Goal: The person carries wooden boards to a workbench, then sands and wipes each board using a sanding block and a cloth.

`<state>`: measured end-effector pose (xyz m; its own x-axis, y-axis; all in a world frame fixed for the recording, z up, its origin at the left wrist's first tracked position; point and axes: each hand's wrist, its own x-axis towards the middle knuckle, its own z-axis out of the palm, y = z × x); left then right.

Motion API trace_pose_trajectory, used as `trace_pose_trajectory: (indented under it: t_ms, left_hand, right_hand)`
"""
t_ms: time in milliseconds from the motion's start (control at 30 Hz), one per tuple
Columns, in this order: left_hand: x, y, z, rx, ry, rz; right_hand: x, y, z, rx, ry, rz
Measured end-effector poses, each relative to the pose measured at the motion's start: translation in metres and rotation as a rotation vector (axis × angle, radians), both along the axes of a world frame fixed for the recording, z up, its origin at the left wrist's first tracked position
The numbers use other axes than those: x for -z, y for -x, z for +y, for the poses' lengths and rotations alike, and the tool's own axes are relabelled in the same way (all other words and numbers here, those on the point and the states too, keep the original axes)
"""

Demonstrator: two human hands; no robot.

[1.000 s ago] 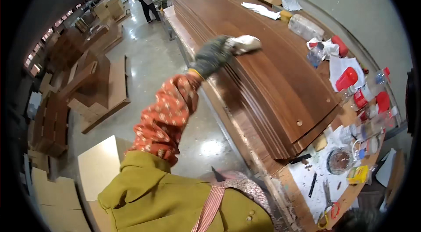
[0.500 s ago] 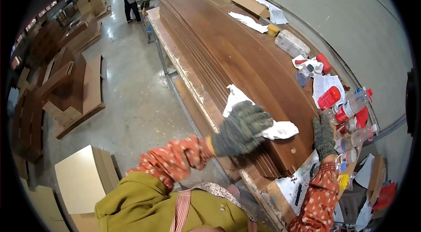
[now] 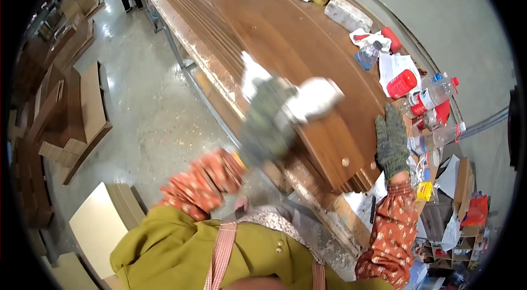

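Two gloved hands work a stack of brown panels [image 3: 307, 54] on the counter [image 3: 186, 43]. The left hand [image 3: 269, 120], blurred, has its fingers closed on a white rag [image 3: 315, 98] over the top panel; the right hand [image 3: 391, 144] rests flat and open on the near corner. The rag could sweep wide and knock things over — red-capped clear bottles [image 3: 433, 95] and a red can [image 3: 402, 83] crowd the right edge beside white papers [image 3: 398, 64].

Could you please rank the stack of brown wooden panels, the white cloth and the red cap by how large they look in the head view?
1. stack of brown wooden panels, far the largest.
2. white cloth in the left hand, blurred and nearer the camera.
3. red cap, smallest.
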<state>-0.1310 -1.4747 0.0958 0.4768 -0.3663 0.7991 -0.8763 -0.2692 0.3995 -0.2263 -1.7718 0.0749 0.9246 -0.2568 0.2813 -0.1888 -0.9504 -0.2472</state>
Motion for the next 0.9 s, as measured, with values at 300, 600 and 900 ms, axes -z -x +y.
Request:
trace_pose_trajectory:
  t_ms: [300,600,900]
  left_hand:
    - [-0.004,-0.002,0.018,-0.086,-0.136,0.265]
    - [0.008,0.104,-0.023,0.043,0.097,0.160]
    - [0.022,0.236,-0.009,0.117,-0.030,1.013]
  right_hand:
    - [0.005,-0.002,-0.006,-0.078,0.091,0.095]
    - [0.011,-0.008,-0.002,-0.104,0.192,-0.019]
    - [-0.009,0.061,0.025,-0.329,-0.294,-0.444]
